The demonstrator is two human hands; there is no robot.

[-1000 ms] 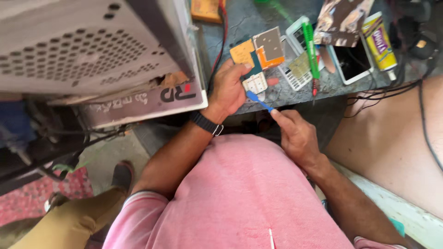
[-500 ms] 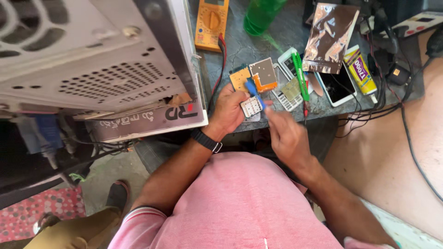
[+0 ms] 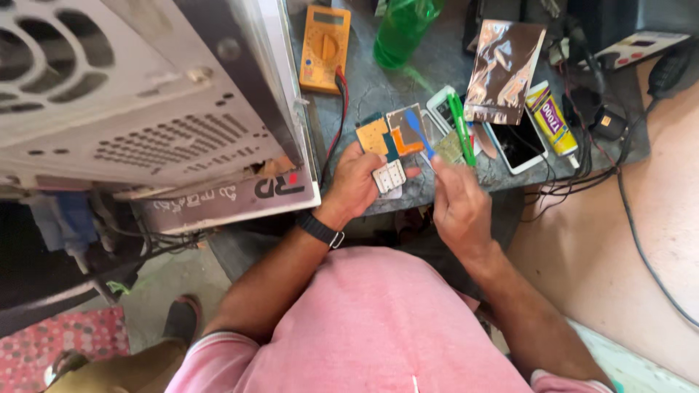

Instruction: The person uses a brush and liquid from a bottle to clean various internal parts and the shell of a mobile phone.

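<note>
Grey bench (image 3: pixel 378 91): multimeter (image 3: pixel 325 48), green bottle (image 3: pixel 402 28), phone (image 3: pixel 515 143) (screen dark), glue tube (image 3: pixel 551 118).

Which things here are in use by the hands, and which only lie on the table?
In use:
left hand holding a small white part
right hand holding a blue tool

Lying about:
yellow meter
green bottle
phone
glue tube
foil bag
green pen

passage to the left was blocked by the white computer case (image 3: pixel 145 109). ahead, the grey tabletop (image 3: pixel 437 80) was crowded by a yellow multimeter (image 3: pixel 324 47), green bottle (image 3: pixel 400 29) and foil bag (image 3: pixel 502 69); cables (image 3: pixel 626 182) barred the right.
</note>
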